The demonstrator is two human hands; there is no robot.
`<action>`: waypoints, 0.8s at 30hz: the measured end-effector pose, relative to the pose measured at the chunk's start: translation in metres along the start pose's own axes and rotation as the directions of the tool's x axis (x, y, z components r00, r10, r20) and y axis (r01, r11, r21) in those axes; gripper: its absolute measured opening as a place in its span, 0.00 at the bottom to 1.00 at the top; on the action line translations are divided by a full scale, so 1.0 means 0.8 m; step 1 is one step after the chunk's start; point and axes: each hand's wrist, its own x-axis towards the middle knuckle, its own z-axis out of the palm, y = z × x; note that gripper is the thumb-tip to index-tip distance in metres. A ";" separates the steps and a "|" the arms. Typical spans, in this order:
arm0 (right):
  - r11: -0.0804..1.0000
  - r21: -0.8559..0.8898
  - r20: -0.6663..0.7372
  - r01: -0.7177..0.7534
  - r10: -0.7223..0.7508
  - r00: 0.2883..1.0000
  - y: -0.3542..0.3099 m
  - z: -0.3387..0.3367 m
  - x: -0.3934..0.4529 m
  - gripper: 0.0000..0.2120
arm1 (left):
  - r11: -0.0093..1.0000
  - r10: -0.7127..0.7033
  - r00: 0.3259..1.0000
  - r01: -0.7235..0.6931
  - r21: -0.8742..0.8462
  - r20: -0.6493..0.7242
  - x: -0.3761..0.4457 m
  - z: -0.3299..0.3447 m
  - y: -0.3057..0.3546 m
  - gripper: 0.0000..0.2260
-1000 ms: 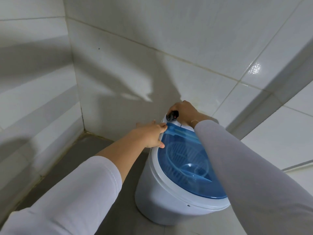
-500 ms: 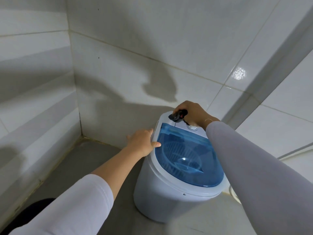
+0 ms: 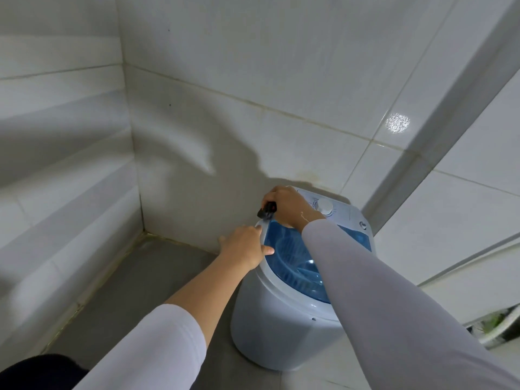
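A small white washing machine [image 3: 270, 327] with a see-through blue lid [image 3: 292, 263] stands on the grey floor against the tiled wall. My left hand [image 3: 244, 247] grips the machine's left rim, thumb lying on the lid's edge. My right hand [image 3: 284, 205] is curled round a small black object [image 3: 266, 211] at the back left corner of the top panel. A white dial [image 3: 324, 206] sits on that panel just right of my right hand. My right sleeve covers part of the lid.
White tiled walls meet in a corner [image 3: 142, 226] at the left, with grey floor [image 3: 146, 282] in front of it. A pale vertical pipe or trim [image 3: 439, 130] runs up the wall behind the machine. Something dark and green shows at the right edge [image 3: 495, 325].
The view has shifted, so the machine sits further right. My right hand with the black object has moved from above the dial to the back left corner. My left hand stays on the rim.
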 end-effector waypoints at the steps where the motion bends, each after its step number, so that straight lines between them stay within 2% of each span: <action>1: 0.999 0.028 0.025 -0.018 0.017 1.000 -0.002 0.002 0.000 0.13 | 1.000 0.001 1.000 -0.001 0.002 0.000 0.000 0.000 0.001 0.27; 4: 0.993 0.093 0.062 -0.075 0.069 0.996 -0.006 0.002 0.002 0.04 | 1.000 0.006 1.000 -0.006 0.007 -0.005 0.001 0.001 0.000 0.26; 11: 0.998 0.010 -0.001 -0.057 0.057 0.998 -0.007 0.024 0.002 0.16 | 1.000 0.009 1.000 -0.009 0.006 -0.016 0.004 0.006 -0.002 0.27; 24: 0.996 0.019 -0.039 -0.089 0.090 0.995 0.027 0.020 -0.017 0.15 | 0.999 -0.014 1.000 0.014 0.043 -0.016 -0.006 0.002 0.006 0.25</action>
